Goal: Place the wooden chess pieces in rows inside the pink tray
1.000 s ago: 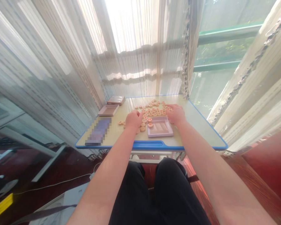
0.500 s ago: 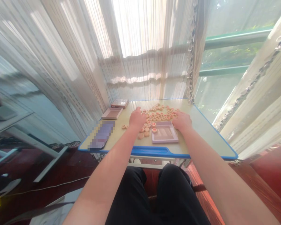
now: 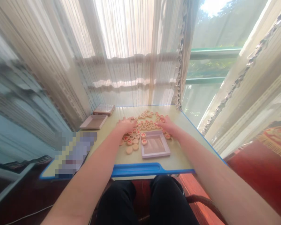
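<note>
Many round wooden Chinese chess pieces (image 3: 144, 127), marked with red or dark characters, lie loosely spread across the desk (image 3: 184, 150). At the left of this spread my left hand (image 3: 126, 125) rests palm down, fingers apart and touching pieces. My right hand (image 3: 168, 125) is at the right side, fingers stretched inward over the pieces there. Neither hand visibly grips a piece. Between my forearms sits a shallow pale box tray (image 3: 167, 153), with two red-marked pieces along its left wall. A few blank-faced pieces (image 3: 129, 150) lie left of the tray.
A second shallow tray (image 3: 93, 122) stands at the desk's back left, beside a flat closed box (image 3: 104, 109). A blurred-out phone-like object (image 3: 78, 153) lies at the left. Sheer curtains (image 3: 131, 72) hang behind the desk. A blue rim (image 3: 135, 169) edges the near side.
My view has shifted, so the desk appears larger and lower. The fingers of my left hand are now spread flatter over the pieces. The two pieces in the tray stay there.
</note>
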Tool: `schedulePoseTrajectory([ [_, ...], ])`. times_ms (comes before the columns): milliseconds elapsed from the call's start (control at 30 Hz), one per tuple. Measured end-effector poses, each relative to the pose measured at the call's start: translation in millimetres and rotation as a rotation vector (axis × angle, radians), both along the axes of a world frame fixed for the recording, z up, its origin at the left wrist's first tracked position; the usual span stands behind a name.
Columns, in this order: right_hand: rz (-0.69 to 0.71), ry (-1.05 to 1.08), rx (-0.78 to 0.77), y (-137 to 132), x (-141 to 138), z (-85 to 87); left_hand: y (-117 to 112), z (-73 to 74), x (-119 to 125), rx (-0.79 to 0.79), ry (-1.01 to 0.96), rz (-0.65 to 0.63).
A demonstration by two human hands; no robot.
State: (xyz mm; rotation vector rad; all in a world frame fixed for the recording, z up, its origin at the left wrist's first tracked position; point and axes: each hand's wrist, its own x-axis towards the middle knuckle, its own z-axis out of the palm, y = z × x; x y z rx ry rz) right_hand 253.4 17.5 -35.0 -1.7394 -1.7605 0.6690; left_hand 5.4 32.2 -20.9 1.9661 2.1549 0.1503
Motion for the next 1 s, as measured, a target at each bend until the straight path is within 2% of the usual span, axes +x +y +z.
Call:
schedulePoseTrajectory([
  [100,0.005,0.088,-0.058,5,7,6.7,-4,4.0,4,0.028,0.009,-0.024],
  [267,-0.104,0.217,0.023,26,10,12.8,-9,9.2,11,0.089,-0.035,-0.028],
  [400,-0.163,0.219,-0.052,46,18,10.8,-7,3.1,10,0.225,0.106,-0.205],
  [467,-0.181,0.184,-0.056,51,25,8.1,-5,0.6,8,0.258,0.109,-0.246],
  [567,-0.12,0.129,-0.073,51,33,4.6,-3,1.1,6,0.205,-0.008,-0.15],
  [667,-0.093,0.035,-0.023,49,34,3.3,-2,3.7,6,0.187,-0.053,-0.085],
  [867,-0.045,-0.264,0.091,55,28,2.5,-1,3.6,6,0.202,-0.025,-0.117],
  [1000,-0.061,-0.278,0.091,58,29,2.3,-1,3.9,-1,0.238,-0.035,-0.086],
])
